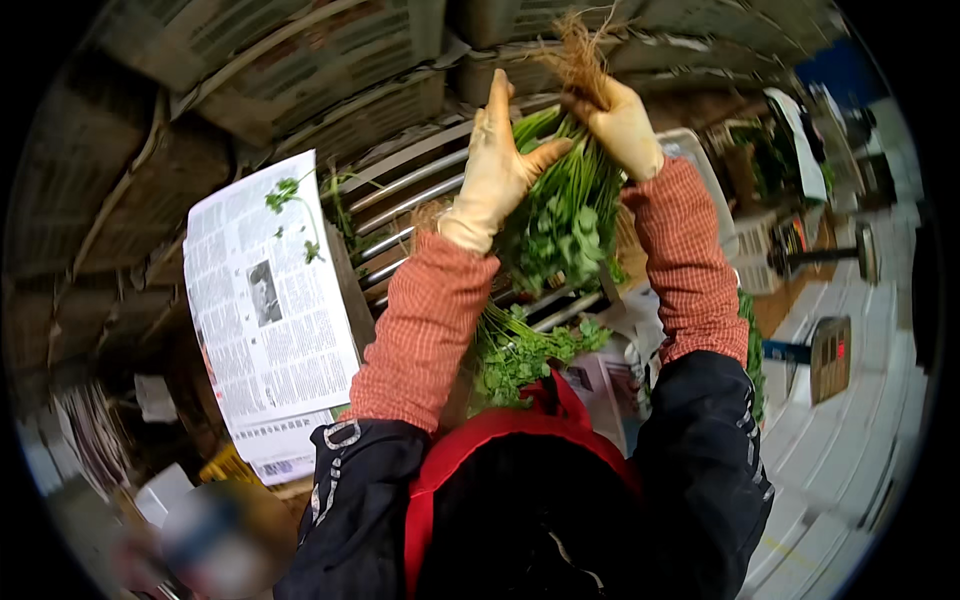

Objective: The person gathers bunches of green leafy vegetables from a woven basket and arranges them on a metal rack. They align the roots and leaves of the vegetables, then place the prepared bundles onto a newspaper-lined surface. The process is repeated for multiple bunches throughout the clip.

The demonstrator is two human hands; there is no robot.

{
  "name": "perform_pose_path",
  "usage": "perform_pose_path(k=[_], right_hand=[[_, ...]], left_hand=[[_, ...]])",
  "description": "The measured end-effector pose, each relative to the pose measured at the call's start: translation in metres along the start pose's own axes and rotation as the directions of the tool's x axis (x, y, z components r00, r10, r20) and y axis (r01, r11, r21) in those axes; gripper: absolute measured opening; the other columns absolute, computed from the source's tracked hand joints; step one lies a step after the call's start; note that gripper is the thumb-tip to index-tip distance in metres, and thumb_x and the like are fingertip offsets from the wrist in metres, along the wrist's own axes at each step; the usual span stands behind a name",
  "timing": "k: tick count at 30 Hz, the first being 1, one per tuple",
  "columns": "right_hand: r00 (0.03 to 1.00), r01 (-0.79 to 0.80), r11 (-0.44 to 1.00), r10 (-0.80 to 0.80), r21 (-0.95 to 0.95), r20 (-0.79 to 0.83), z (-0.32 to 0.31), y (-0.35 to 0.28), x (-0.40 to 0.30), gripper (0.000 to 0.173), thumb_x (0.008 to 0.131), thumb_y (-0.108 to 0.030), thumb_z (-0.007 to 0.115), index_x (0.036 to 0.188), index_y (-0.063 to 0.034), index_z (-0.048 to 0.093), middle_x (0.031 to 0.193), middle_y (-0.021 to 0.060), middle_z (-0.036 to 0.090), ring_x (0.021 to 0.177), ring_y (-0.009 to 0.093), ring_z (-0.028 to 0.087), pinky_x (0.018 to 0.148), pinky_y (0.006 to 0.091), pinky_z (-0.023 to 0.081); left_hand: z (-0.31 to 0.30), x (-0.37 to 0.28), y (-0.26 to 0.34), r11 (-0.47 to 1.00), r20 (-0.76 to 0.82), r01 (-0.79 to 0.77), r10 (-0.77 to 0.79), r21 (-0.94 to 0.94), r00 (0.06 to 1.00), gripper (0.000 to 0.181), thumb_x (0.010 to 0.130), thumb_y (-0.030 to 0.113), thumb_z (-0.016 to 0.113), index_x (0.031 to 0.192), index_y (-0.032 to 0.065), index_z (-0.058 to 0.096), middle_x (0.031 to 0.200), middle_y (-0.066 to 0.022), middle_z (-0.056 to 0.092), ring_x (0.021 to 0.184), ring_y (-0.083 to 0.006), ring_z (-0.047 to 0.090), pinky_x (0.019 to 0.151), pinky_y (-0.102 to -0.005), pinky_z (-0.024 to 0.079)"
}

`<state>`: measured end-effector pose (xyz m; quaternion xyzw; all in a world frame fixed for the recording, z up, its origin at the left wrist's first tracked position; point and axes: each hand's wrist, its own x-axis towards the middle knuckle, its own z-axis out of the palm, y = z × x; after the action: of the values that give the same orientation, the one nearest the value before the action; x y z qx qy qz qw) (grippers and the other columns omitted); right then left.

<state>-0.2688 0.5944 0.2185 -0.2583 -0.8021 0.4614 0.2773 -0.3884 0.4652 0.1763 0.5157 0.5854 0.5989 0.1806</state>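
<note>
My right hand (619, 124), in a pale rubber glove, grips a bunch of leafy green herbs (574, 225) by the stems just under the brown roots. The roots point up and the leaves hang down. Beside the stems, my left hand (502, 161), gloved alike, is spread with its fingers raised and its thumb reaching towards the bunch; whether the thumb touches it I cannot tell. More leafy herbs (517, 360) lie below, close to my body, near metal bars (397, 240). Left of my left forearm are newspaper sheets (285, 322) with a few loose sprigs on top.
Stacked boxes or crates (300, 67) stand along the far side. A pale plastic tub (697, 165) is behind my right forearm. Scales with displays (831, 360) stand to the right, near white boxes (825, 465). A blurred person (225, 532) is at the lower left.
</note>
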Motion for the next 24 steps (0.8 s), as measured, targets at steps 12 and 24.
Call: perform_pose_path(k=[12,24], right_hand=[[0.701,-0.388,0.896,0.440,0.217,-0.561,0.006,0.019,-0.206,0.035,0.076,-0.016,0.067,0.104,0.0042,0.060,0.094,0.0113,0.066,0.079,0.017,0.062,0.077,0.0298,0.048],[0.860,-0.376,0.921,0.309,-0.097,-0.405,0.032,0.009,-0.363,0.100,0.066,-0.040,0.077,0.139,0.0005,0.022,0.136,0.0242,0.035,0.127,0.037,0.036,0.105,0.0377,0.030]], left_hand=[[0.107,-0.140,0.016,0.732,0.837,0.620,-0.129,-0.281,0.532,0.039,0.075,0.019,0.072,0.106,0.0002,0.059,0.097,-0.0050,0.064,0.084,-0.0125,0.059,0.075,-0.0260,0.046],[0.131,-0.216,0.060,0.533,0.669,0.702,-0.302,-0.472,0.679,0.039,0.076,0.008,0.067,0.112,-0.0009,0.054,0.103,-0.0064,0.059,0.092,-0.0176,0.056,0.084,-0.0304,0.044]])
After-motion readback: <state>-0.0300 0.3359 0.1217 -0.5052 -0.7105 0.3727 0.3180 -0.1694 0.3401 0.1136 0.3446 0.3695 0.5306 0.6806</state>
